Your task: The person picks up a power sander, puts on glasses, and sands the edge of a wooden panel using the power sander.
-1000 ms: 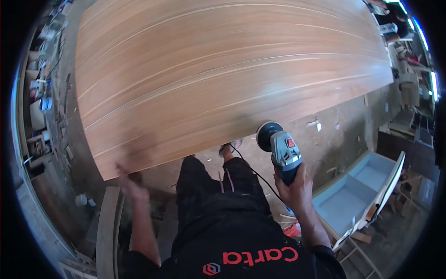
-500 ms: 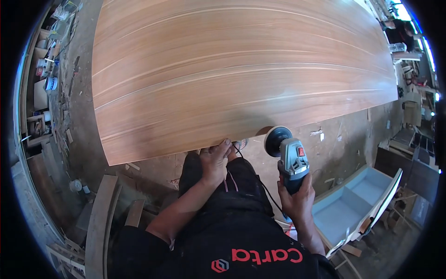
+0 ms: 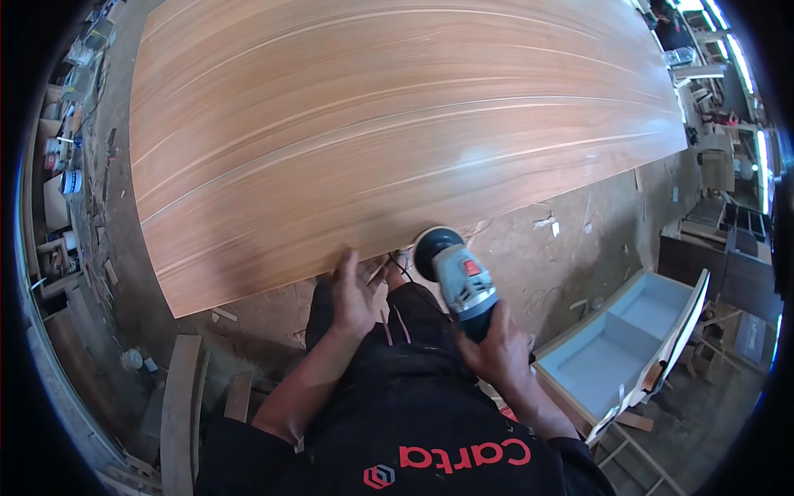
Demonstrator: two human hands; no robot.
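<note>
A large wood-grain panel (image 3: 397, 140) lies flat in front of me. My right hand (image 3: 501, 351) is wrapped round the dark handle of a grey angle grinder (image 3: 465, 279) with a red switch. Its round pad (image 3: 437, 248) is at the panel's near edge; whether it touches the edge I cannot tell. Left of the grinder, my left hand (image 3: 354, 299) is at the same edge, holding nothing that I can see. Its fingers are apart, one reaching up over the panel. A black cord (image 3: 400, 266) shows between the hands.
A pale drawer unit (image 3: 616, 347) with divided compartments stands on the floor at right. Wooden boards (image 3: 182, 405) lean at lower left. Cans and clutter line the left wall, including a blue-and-white can (image 3: 71, 181). Scraps (image 3: 546, 223) lie on the floor.
My right hand has brought the grinder left, toward my left hand. My left hand has loosened from its closed grip at the edge, its fingers now spread. The view has shifted slightly.
</note>
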